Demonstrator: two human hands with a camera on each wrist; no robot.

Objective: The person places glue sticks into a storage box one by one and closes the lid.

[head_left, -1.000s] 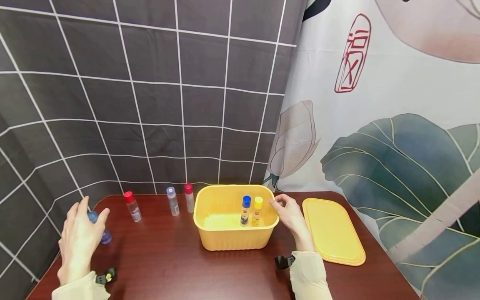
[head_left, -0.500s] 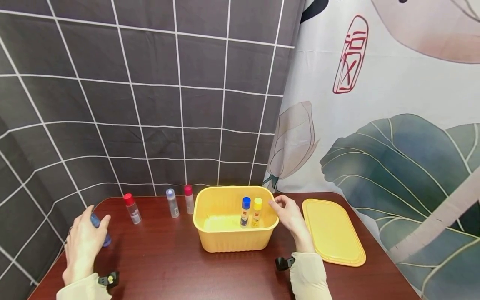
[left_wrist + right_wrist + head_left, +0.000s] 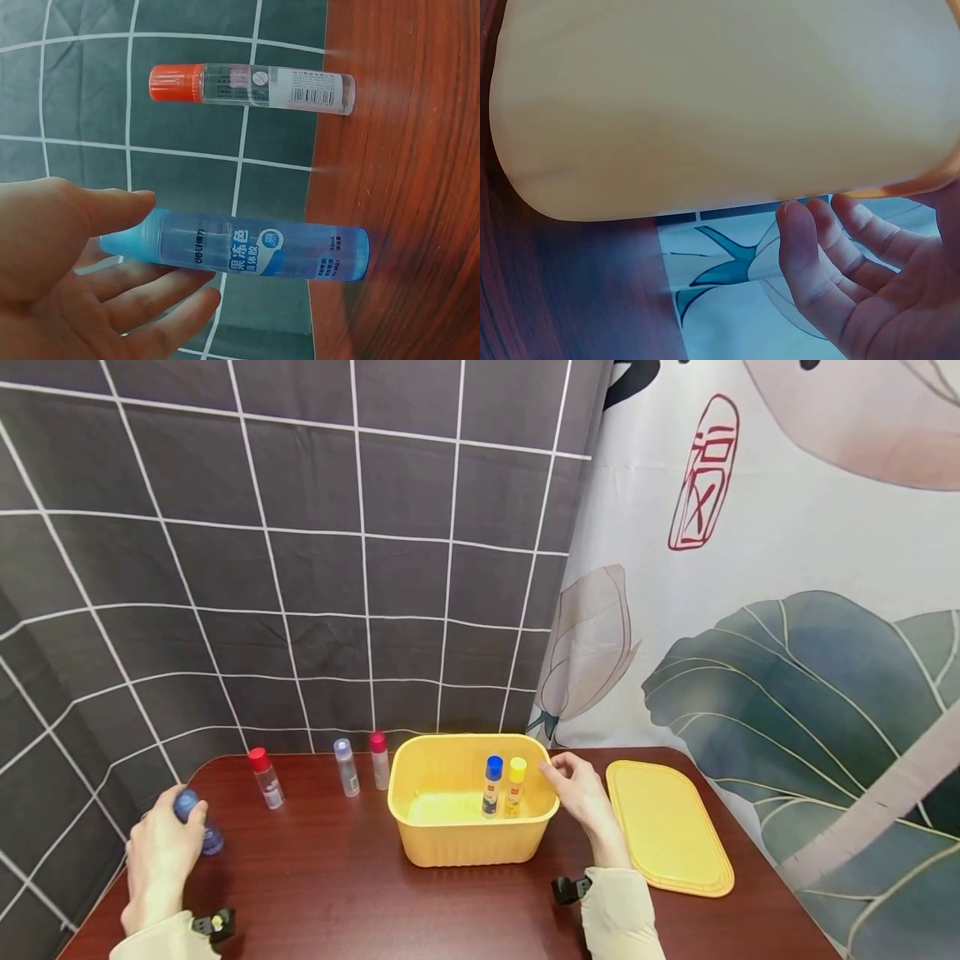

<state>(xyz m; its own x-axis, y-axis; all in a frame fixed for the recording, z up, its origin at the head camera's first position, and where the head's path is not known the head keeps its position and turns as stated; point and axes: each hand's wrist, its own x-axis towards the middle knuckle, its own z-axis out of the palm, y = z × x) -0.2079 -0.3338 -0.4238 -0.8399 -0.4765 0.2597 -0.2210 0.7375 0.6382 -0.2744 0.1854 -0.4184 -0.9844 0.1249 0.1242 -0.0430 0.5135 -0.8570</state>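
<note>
My left hand (image 3: 161,858) is around the cap of a blue liquid glue bottle (image 3: 212,837) that stands upright at the table's left side. In the left wrist view the thumb lies across the cap of this glue bottle (image 3: 262,247), with the other fingers behind and below it. At the right end of a yellow storage box (image 3: 472,843), my right hand (image 3: 581,789) pinches the rim. Its fingertips meet the outer wall in the right wrist view, while the thumb is mostly hidden. Inside the box stand a blue-capped glue bottle (image 3: 491,793) and a yellow-capped one (image 3: 514,793).
A red-capped clear glue bottle (image 3: 267,781) stands right of the left hand. Another with a pale blue cap (image 3: 347,772) and one with a dark pink cap (image 3: 380,764) stand left of the box. The yellow lid (image 3: 667,827) lies flat on the table (image 3: 337,893) at right.
My left hand has come down and closed in around the blue glue bottle's cap. The right hand stays on the box rim.
</note>
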